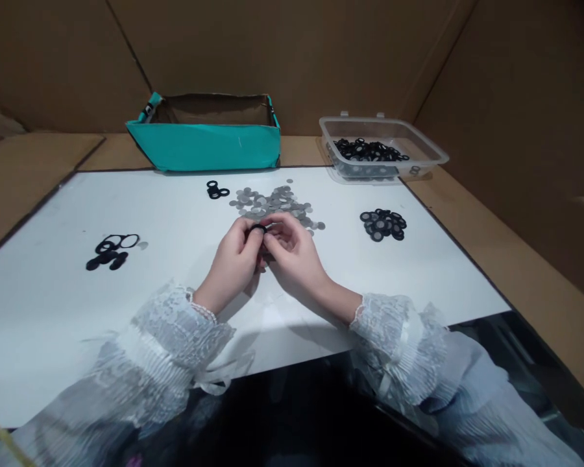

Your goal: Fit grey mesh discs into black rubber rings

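Note:
Both hands meet over the middle of the white board, thumbs and fingertips pressed together. A small black ring (258, 228) sits between them. My left hand (234, 255) pinches it from one side, and my right hand (293, 251) closes on its other side. The fingers partly hide the ring, and whether a disc lies in it I cannot tell. Just beyond the fingertips is a loose pile of small grey discs (272, 201). A few black rings (214, 192) lie to the left of that pile.
Black pieces and rings (108, 253) lie at the left. At the right is a heap of black rings with grey centres (383, 225). Behind stand a turquoise open box (214, 148) and a clear plastic container (389, 170) holding many similar pieces. Cardboard walls (292, 58) surround the white board (175, 214).

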The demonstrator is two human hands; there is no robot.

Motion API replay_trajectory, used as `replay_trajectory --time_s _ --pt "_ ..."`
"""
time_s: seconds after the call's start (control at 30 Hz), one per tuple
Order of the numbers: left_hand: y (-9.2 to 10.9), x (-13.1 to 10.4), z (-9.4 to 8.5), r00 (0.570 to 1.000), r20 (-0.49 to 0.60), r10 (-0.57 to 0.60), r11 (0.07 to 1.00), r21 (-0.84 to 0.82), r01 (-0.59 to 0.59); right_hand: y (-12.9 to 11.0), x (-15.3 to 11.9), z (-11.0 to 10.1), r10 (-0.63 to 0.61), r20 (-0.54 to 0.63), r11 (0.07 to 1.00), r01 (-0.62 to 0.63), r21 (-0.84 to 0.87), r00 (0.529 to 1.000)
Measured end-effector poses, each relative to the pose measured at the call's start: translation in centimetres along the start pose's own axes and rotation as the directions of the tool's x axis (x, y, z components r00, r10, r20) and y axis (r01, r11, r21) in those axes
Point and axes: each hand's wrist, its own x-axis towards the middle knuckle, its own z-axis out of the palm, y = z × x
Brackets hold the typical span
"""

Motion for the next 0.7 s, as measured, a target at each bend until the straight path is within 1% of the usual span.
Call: replay_trajectory --time_s 0.1,0.17,0.2,0.33,0.37,0.4,0.47,0.5,0.53,0.57,0.67,0.7 --pt "0.0 0.1 -0.4 0.994 0.109 0.012 0.992 0.121 -0.025 -0.4 0.3 -0.7 -0.025 0.001 0.995 0.025 -0.092 1.000" --pt "0.2 0.1 -0.6 0.984 0.180 -0.008 0.989 0.149 -0.020 -0.7 0.4 -1.0 -0.048 0.021 0.988 0.050 -0.144 0.999" --pt "0.4 0.1 -0.6 0.981 0.194 -0.021 0.990 0.144 -0.007 -0.8 0.5 -1.1 -0.058 0.031 0.986 0.063 -0.158 0.998" --pt "0.7 0.0 -0.7 0.991 0.126 -0.048 0.996 0.082 0.038 -0.8 0.6 -1.3 -0.075 0.059 0.987 0.083 -0.140 0.995" --pt "0.7 0.0 -0.7 0.989 0.136 -0.053 0.995 0.090 0.041 -0.8 0.7 -1.5 -0.066 0.077 0.988 0.076 -0.137 0.995" --pt "0.7 0.0 -0.8 0.984 0.169 -0.063 0.993 0.110 0.045 -0.8 0.9 -1.8 -0.047 0.110 0.988 0.063 -0.141 0.993" --pt "0.6 0.1 -0.8 0.958 0.273 -0.092 0.985 0.168 0.047 -0.8 1.3 -2.3 0.010 0.204 0.986 0.024 -0.163 0.979" --pt "0.6 0.1 -0.9 0.945 0.311 -0.101 0.982 0.185 0.044 -0.9 1.5 -2.6 0.036 0.243 0.985 0.006 -0.171 0.969" --pt "0.5 0.1 -0.9 0.941 0.323 -0.102 0.982 0.186 0.042 -0.9 1.6 -2.8 0.053 0.265 0.986 -0.008 -0.168 0.963" --pt "0.5 0.1 -0.9 0.948 0.305 -0.095 0.984 0.175 0.042 -1.0 1.7 -2.9 0.062 0.269 0.988 -0.020 -0.156 0.961" --pt "0.5 0.2 -0.9 0.978 0.193 -0.085 0.990 0.128 0.061 -1.0 1.8 -3.0 0.074 0.235 0.994 -0.052 -0.099 0.969" --pt "0.5 0.2 -0.9 0.979 0.186 -0.089 0.989 0.130 0.065 -1.0 1.8 -3.0 0.085 0.243 0.994 -0.065 -0.090 0.966"
